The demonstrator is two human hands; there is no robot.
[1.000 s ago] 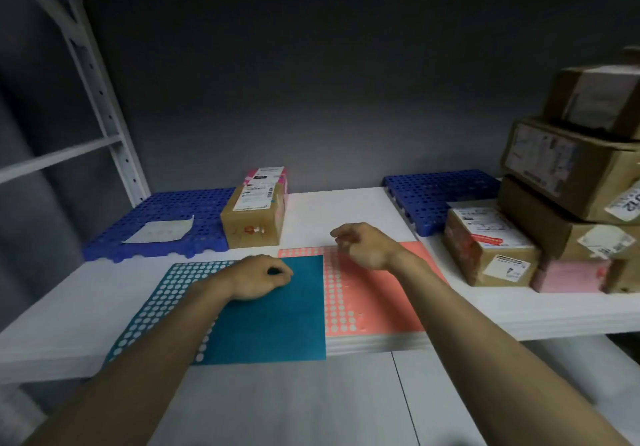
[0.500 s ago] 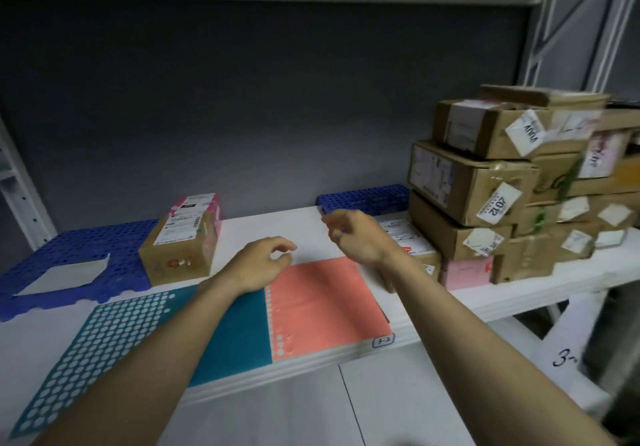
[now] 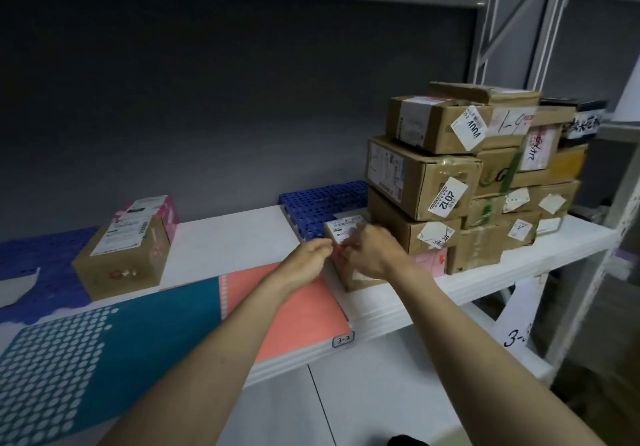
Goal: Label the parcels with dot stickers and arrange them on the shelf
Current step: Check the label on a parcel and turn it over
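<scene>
The small parcel (image 3: 346, 237) sits on the white shelf (image 3: 485, 283), tucked against the foot of the big stack of boxes (image 3: 433, 182) and just in front of the right-hand blue grid mat (image 3: 318, 203). Both hands have come onto it. A second ago they were down over the sticker sheets, the left one on the teal sheet (image 3: 138, 334) and the right one on the salmon sheet (image 3: 304, 310); now they meet at the parcel's near top edge.

The right hand (image 3: 374, 255) lies over the box with its fingers curled down on it. The left hand (image 3: 308, 258) has its fingertips drawn together at the same spot, and a speck of red shows between the two hands. I take that for a dot sticker being pressed on, so the labelling of this parcel looks to be in hand, with the placing on the shelf still to follow.

Much of this is hard to see. The hands are blurred and cover most of the parcel's top, so I cannot tell whether the dot is stuck down yet or which fingers hold it. A pink packet (image 3: 429, 262) beside it is half hidden by the right wrist. Over to the left, another brown box (image 3: 124, 255) rests on the other blue mat (image 3: 45, 255), with red marks on its front too small to read.
</scene>
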